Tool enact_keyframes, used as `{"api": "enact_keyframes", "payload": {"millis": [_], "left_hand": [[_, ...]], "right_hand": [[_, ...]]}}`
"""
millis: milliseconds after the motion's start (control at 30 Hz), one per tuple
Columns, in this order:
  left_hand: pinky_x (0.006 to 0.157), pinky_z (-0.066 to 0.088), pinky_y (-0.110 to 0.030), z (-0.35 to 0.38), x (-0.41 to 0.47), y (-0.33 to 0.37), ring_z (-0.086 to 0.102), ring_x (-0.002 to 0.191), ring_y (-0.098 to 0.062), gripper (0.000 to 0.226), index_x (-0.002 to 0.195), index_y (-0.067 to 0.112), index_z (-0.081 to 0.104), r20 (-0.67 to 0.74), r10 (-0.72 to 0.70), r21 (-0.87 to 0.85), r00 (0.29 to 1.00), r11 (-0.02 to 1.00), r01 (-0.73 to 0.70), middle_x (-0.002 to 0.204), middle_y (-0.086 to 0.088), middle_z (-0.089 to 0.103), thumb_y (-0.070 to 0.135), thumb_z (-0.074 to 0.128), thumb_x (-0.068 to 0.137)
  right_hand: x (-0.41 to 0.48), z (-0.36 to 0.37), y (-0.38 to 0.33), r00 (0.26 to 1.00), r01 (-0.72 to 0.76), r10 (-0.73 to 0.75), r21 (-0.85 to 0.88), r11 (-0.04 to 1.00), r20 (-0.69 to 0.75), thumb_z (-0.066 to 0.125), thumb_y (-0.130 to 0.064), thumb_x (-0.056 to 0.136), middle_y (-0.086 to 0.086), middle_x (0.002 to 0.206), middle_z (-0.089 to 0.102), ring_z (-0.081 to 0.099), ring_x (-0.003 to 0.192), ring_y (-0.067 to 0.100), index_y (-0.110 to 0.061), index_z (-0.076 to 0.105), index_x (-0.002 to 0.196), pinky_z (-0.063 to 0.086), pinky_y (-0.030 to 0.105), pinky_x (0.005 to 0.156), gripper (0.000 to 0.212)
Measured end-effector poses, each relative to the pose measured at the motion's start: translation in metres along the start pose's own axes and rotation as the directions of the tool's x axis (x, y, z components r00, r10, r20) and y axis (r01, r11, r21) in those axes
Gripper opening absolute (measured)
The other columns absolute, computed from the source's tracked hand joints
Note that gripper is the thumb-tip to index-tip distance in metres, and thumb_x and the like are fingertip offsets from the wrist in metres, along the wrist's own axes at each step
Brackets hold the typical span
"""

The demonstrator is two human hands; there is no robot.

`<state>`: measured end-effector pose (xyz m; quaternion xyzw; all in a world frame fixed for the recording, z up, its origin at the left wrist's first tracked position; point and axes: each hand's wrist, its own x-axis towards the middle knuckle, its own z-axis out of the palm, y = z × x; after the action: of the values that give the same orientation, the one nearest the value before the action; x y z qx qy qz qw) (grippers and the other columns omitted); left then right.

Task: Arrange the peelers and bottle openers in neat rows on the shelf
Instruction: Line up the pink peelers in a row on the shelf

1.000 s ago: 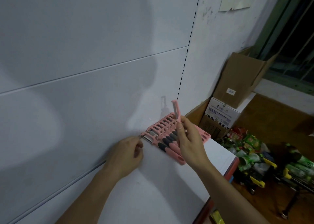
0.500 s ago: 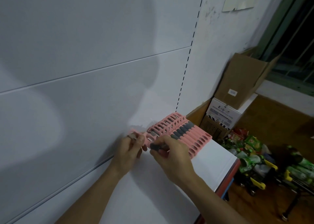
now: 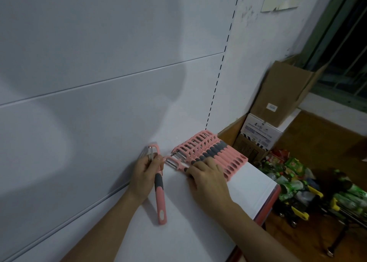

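Whereas a second earlier the right hand (image 3: 206,174) had held one pink peeler upright above the row, it now lay flat on the row of peelers (image 3: 210,152), fingers pressed down on the nearest peeler (image 3: 175,163) at the row's open end. That peeler sat just beyond the fingertips, blade end toward the back wall (image 3: 99,112), touching its neighbour, so one more unit had joined the row. Whether the fingers curled around its handle or merely pressed on it could not be told. The left hand (image 3: 146,174), which half a second earlier had pinched only a blade end, was clenched on the head of a separate peeler (image 3: 159,192); the metal blade stood above the grip and the pink and grey handle hung below it, over the white shelf (image 3: 248,186). The held peeler was judged the next unit for placement beside the one under the right hand, aligned with the others.
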<state>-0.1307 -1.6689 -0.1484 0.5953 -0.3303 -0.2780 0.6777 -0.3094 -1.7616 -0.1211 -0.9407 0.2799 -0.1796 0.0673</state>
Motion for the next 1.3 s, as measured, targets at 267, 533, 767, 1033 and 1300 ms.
{"api": "enact_keyframes", "payload": {"millis": [267, 533, 767, 1033, 1300], "left_hand": [[0.058, 0.036, -0.029, -0.002, 0.001, -0.004, 0.04, 0.059, -0.014, 0.034, 0.06, 0.027, 0.051, 0.02, -0.029, -0.06, 0.999, 0.998, 0.03, 0.062, 0.002, 0.044, 0.044, 0.062, 0.087], [0.061, 0.039, -0.035, 0.001, 0.002, -0.006, 0.045, 0.063, -0.017, 0.034, 0.062, 0.028, 0.058, -0.01, -0.035, 0.004, 0.999, 0.999, 0.035, 0.064, -0.001, 0.049, 0.055, 0.06, 0.082], [0.084, 0.055, -0.038, 0.005, 0.006, -0.017, 0.071, 0.087, -0.012, 0.038, 0.089, 0.036, 0.074, -0.035, -0.006, 0.173, 0.999, 0.985, 0.012, 0.089, 0.003, 0.076, 0.063, 0.046, 0.087], [0.079, 0.054, -0.023, 0.007, 0.003, -0.013, 0.066, 0.097, -0.004, 0.04, 0.094, 0.041, 0.073, 0.023, 0.007, 0.389, 1.0, 0.921, -0.015, 0.103, 0.017, 0.074, 0.056, 0.036, 0.096], [0.083, 0.05, -0.019, 0.009, 0.003, -0.011, 0.066, 0.1, -0.002, 0.05, 0.099, 0.027, 0.076, 0.116, -0.02, 0.448, 0.993, 0.893, -0.034, 0.103, 0.011, 0.075, 0.056, 0.036, 0.096]], "right_hand": [[-0.003, 0.008, -0.005, 0.996, -0.077, 0.076, 0.025, 0.997, 0.042, 0.043, -0.039, 0.105, -0.01, 0.117, 0.062, 0.041, 0.099, 0.013, -0.03, 0.059, 0.12, 0.027, 0.024, 0.083, 0.024], [0.003, 0.001, 0.0, 0.997, -0.063, 0.068, 0.13, 0.99, -0.035, 0.063, -0.016, 0.096, 0.003, 0.106, 0.068, 0.057, 0.093, 0.018, -0.016, 0.071, 0.109, 0.047, 0.023, 0.08, 0.015], [0.016, 0.006, 0.004, 0.996, -0.072, 0.075, 0.056, 0.996, -0.054, 0.063, -0.013, 0.097, 0.004, 0.108, 0.071, 0.062, 0.095, 0.022, -0.016, 0.073, 0.113, 0.052, 0.03, 0.082, 0.019], [0.014, 0.017, 0.009, 0.989, -0.107, 0.117, 0.107, 0.988, -0.091, 0.064, -0.02, 0.098, 0.001, 0.116, 0.07, 0.06, 0.104, 0.022, -0.019, 0.072, 0.117, 0.051, 0.032, 0.094, 0.021], [0.013, 0.021, 0.008, 0.983, -0.12, 0.133, 0.106, 0.987, -0.127, 0.065, -0.019, 0.097, 0.001, 0.116, 0.071, 0.062, 0.104, 0.022, -0.018, 0.073, 0.117, 0.048, 0.031, 0.095, 0.022]]}}
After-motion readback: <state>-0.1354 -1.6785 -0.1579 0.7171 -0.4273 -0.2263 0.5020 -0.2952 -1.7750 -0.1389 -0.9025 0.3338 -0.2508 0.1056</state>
